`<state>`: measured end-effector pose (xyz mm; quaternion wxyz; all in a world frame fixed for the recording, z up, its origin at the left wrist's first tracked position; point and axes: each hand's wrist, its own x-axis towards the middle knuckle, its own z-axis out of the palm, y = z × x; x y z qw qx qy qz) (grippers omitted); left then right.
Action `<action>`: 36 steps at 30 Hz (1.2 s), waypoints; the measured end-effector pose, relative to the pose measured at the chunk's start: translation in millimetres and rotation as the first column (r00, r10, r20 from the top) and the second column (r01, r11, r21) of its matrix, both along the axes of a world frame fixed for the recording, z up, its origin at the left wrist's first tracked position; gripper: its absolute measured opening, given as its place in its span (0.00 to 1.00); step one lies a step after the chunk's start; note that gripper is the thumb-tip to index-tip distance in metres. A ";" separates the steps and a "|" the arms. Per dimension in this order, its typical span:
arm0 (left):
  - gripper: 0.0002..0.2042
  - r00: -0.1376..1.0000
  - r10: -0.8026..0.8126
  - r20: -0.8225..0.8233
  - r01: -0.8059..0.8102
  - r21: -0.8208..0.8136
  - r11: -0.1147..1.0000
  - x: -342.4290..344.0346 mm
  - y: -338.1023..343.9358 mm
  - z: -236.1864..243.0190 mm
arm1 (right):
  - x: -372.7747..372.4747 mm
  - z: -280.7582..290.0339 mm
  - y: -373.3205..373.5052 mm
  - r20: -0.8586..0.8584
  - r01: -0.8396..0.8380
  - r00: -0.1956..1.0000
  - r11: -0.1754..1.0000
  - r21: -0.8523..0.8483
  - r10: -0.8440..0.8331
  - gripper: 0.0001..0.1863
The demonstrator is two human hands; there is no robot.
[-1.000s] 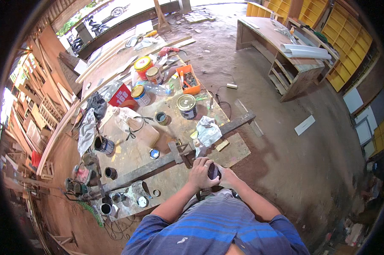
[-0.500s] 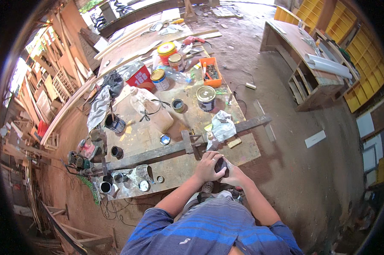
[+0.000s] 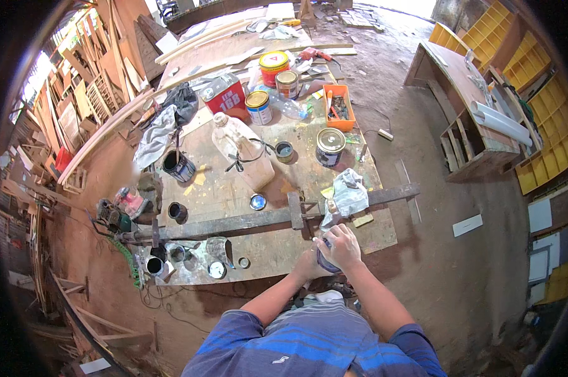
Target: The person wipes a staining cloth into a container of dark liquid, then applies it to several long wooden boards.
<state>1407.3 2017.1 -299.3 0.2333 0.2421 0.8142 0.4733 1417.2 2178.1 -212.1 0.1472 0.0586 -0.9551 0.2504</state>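
Note:
Close in front of my body, at the table's near edge, both hands are on a small dark, rounded thing (image 3: 325, 262) that looks like a tin or cup; its kind is mostly covered by my fingers. My left hand (image 3: 308, 266) grips it from the left side. Over its top and right side my right hand (image 3: 342, 247) is closed, fingers bent. Just beyond the hands, a crumpled white rag (image 3: 350, 192) lies across a long metal bar clamp (image 3: 246, 222), beside a small yellowish block (image 3: 362, 220).
On the wooden table (image 3: 221, 204) stand a plastic jug (image 3: 249, 164), several paint cans including a lidded one (image 3: 330, 147), an orange bin (image 3: 339, 116) and a dark can with a brush (image 3: 178, 166). A wooden desk (image 3: 463, 107) stands at right. Cords (image 3: 171, 306) lie on the floor.
My right hand has moved from the side of the dark thing to over its top, while my left hand has shifted from on top to its left side. The whole view has turned slightly.

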 end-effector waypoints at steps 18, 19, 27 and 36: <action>0.55 0.995 -0.094 -0.030 0.096 0.063 0.993 -12.2 -2.2 -23.8 | -38.7 -7.3 -8.8 0.021 0.043 0.999 0.999 0.021 -0.044 0.20; 0.57 0.993 -0.079 -0.084 0.089 0.118 0.989 -8.3 -5.4 -25.9 | -39.4 -6.7 -9.0 0.023 0.072 0.997 0.996 0.061 -0.074 0.19; 0.38 0.970 -0.241 -0.028 0.242 0.018 0.970 -52.2 -53.0 34.7 | -37.9 2.9 -17.3 0.138 0.144 0.978 0.987 0.076 -0.153 0.17; 0.23 0.868 0.276 -0.412 -0.466 -0.484 0.741 -210.8 -123.6 23.5 | -35.8 -4.5 -15.7 0.158 0.178 0.968 0.978 0.111 -0.194 0.14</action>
